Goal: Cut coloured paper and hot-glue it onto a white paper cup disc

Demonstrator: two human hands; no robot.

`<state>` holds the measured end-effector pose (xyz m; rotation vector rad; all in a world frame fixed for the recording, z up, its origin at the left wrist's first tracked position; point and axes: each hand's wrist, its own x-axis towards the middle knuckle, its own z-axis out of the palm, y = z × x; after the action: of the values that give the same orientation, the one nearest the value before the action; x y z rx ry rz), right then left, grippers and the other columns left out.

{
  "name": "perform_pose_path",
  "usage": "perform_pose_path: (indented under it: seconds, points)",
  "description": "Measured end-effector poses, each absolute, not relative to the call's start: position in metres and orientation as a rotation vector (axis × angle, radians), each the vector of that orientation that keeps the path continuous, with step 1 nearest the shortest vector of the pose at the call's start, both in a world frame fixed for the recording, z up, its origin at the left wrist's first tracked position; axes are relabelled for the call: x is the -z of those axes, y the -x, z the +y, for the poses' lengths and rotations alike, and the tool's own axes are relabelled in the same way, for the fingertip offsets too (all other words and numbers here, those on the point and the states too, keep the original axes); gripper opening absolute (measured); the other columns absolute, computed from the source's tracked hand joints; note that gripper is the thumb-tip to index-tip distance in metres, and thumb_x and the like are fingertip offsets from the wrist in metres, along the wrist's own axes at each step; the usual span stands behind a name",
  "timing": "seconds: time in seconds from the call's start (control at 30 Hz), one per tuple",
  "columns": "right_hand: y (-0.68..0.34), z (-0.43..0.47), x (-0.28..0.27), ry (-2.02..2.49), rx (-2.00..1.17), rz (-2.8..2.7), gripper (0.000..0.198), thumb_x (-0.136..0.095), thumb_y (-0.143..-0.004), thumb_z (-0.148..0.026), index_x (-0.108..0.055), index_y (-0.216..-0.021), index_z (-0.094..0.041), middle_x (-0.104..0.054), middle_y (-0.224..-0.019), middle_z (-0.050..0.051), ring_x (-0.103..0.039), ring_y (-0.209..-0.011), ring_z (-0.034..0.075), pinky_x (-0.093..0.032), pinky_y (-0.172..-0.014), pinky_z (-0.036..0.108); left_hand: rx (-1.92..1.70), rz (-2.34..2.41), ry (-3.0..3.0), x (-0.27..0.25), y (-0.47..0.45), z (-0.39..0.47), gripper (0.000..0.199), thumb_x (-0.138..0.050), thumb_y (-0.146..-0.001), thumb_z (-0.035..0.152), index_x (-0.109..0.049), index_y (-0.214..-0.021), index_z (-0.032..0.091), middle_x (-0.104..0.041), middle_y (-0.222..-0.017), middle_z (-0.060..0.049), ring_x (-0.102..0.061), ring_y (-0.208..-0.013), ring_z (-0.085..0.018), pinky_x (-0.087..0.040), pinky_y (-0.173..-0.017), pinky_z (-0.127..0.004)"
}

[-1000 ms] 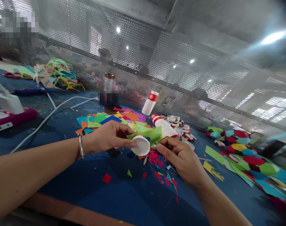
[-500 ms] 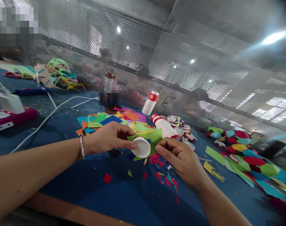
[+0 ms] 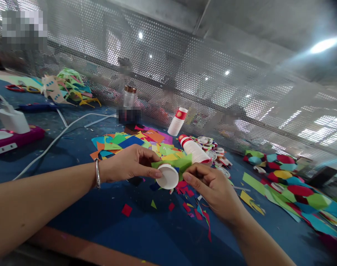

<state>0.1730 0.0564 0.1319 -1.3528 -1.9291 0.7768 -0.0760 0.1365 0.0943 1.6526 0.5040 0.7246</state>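
Note:
Between my hands is a white round paper cup base [image 3: 167, 177] with a raised rim, its flat face toward me. My left hand [image 3: 133, 162] pinches its left edge, thumb on the front and fingers behind. A piece of light green paper [image 3: 183, 161] lies behind the base and sticks out above it and to the right. My right hand [image 3: 211, 184] is closed at the right end of this paper, thumb against forefinger. The fingertips behind the paper are hidden. Red, yellow and green paper scraps [image 3: 185, 188] lie on the blue table beneath.
Coloured paper sheets [image 3: 129, 140] are piled beyond my hands. One paper cup stack [image 3: 177, 122] stands upright; another [image 3: 194, 149] lies beside cut cup rings [image 3: 213, 147]. Paper patchwork pieces [image 3: 298, 188] lie right. A power strip [image 3: 19, 138] with a white cable [image 3: 57, 138] is left.
The cup base has tilted and moved slightly down and right, and the green paper below its edge no longer shows. Both hands have stayed nearly in place.

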Motion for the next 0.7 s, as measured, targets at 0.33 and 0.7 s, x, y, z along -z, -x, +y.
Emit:
perform_pose_path:
  seconds: [0.33, 0.7]
  points:
    - [-0.1729, 0.0567, -0.1320, 1.360, -0.778, -1.947, 0.030, -0.062, -0.095, -0.047, -0.063, -0.081, -0.021, -0.048, -0.067, -0.004, -0.039, -0.058, 0.011, -0.030, -0.051, 0.026, -0.713, 0.529, -1.675, -0.0951, 0.0765, 0.1350, 0.027, -0.084, -0.075, 0.039, -0.076, -0.092, 0.019, -0.066, -0.083, 0.001, -0.051, -0.071, -0.010, -0.035, -0.063, -0.024]
    - [-0.1725, 0.0559, -0.1333, 1.368, -0.741, -1.972, 0.030, -0.061, -0.096, -0.045, -0.062, -0.079, -0.021, -0.046, -0.066, -0.005, -0.037, -0.057, 0.011, -0.028, -0.051, 0.027, -0.688, 0.538, -1.694, -0.0980, 0.0770, 0.1330, 0.029, -0.083, -0.076, 0.041, -0.075, -0.094, 0.019, -0.064, -0.081, 0.002, -0.047, -0.066, -0.008, -0.032, -0.058, -0.023]
